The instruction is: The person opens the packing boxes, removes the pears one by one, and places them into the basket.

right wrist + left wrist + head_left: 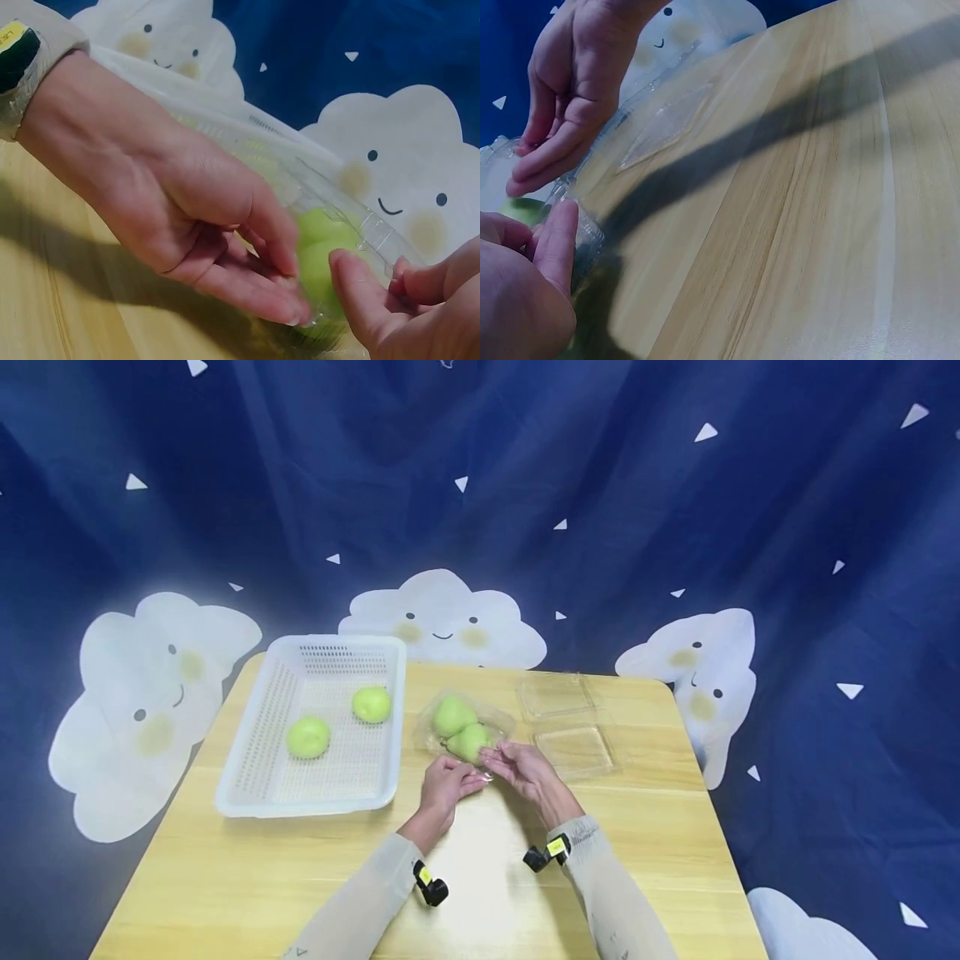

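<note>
Two green pears (453,716) lie side by side in a clear plastic clamshell box (425,733) at the middle of the table. My left hand (444,783) pinches the box's near edge between thumb and fingers. At the near right corner, my right hand (527,768) holds the rim, thumb and fingertips bent around the thin plastic. The right wrist view has the left hand (202,217) and right hand (420,307) close together, with a green pear (322,262) showing through the plastic between them. Fingers cover part of the box's near side.
To the left stands a white perforated basket (400,735) holding two round green fruits, one green fruit (307,737) nearer the front and another green fruit (371,704) at its right side. Another clear clamshell box (576,750) lies unfolded on the wooden table (660,827) at right.
</note>
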